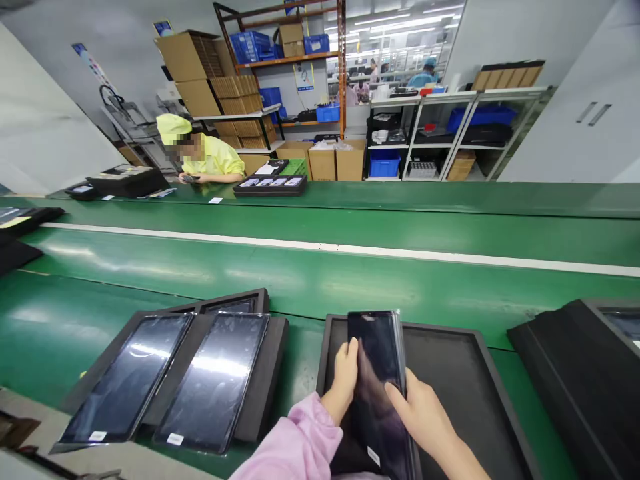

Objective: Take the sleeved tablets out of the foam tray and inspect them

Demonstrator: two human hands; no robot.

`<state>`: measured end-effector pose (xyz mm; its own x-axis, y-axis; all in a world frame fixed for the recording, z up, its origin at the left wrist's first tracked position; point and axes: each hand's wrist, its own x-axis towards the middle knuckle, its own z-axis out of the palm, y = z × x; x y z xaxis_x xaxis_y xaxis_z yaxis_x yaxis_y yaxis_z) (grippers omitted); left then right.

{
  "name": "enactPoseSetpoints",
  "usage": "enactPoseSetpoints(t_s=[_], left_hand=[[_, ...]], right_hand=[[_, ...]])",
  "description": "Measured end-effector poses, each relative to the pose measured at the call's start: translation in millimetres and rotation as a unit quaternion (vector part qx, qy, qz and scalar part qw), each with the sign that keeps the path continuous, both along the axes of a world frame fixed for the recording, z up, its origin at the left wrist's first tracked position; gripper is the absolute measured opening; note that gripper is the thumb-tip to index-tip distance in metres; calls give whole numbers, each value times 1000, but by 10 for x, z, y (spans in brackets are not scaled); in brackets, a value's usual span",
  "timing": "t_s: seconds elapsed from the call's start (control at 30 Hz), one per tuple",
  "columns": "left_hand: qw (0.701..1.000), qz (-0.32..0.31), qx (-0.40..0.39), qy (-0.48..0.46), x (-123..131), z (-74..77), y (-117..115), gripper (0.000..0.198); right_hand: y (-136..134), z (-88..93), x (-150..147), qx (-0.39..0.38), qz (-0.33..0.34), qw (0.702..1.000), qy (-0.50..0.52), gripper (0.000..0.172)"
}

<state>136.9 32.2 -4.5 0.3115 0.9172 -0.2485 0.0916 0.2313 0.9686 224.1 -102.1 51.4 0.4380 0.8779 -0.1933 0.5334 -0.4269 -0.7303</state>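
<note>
Both hands grip a dark, glossy tablet screen (376,360) with a clear film edge and a small white label near its bottom. It looks thick at the right side, perhaps more than one panel; I cannot tell. My left hand (344,372) closes on its left edge, and my right hand (425,407) wraps the right edge with the thumb on the face. Beneath is a black foam tray (450,373) with a raised rim. To the left, two film-covered tablet screens (135,373) with white labels lie on another black foam tray (270,373).
More black foam trays (575,387) are stacked at the right, and others at the far left edge. A green conveyor bench (350,280) with a white strip runs across. Opposite sits a person in yellow (215,157), beside a tray of small devices (270,185). Shelves and cartons stand behind.
</note>
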Motion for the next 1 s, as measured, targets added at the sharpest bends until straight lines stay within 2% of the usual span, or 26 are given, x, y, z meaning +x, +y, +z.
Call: enactPoseSetpoints(t_s=[0.1,0.17,0.23,0.3,0.4,0.47,0.6,0.8,1.0], left_hand=[[999,-36,27,-12,171,24,-85,56],[994,-86,50,-41,228,121,-97,56],[988,-127,65,-64,245,249,-53,50],[984,-144,74,-73,233,362,28,43],[983,-152,76,-76,180,458,142,38],[982,-152,80,-75,141,485,183,35],[981,-146,100,-76,105,521,210,30],[982,-143,97,-82,98,517,241,29],[981,-158,81,-76,57,511,262,28]], right_hand=[[73,188,-87,-114,-9,989,-94,28],[123,194,-116,-123,-5,988,-96,31],[171,130,-131,-81,-10,995,-61,34],[238,41,-130,-1,-34,999,9,34],[423,-67,-67,121,-77,982,124,32],[597,-102,21,160,-90,967,177,40],[898,-81,214,168,-81,940,287,57],[921,4,257,179,-63,911,366,47],[868,-17,168,206,-66,890,402,39]])
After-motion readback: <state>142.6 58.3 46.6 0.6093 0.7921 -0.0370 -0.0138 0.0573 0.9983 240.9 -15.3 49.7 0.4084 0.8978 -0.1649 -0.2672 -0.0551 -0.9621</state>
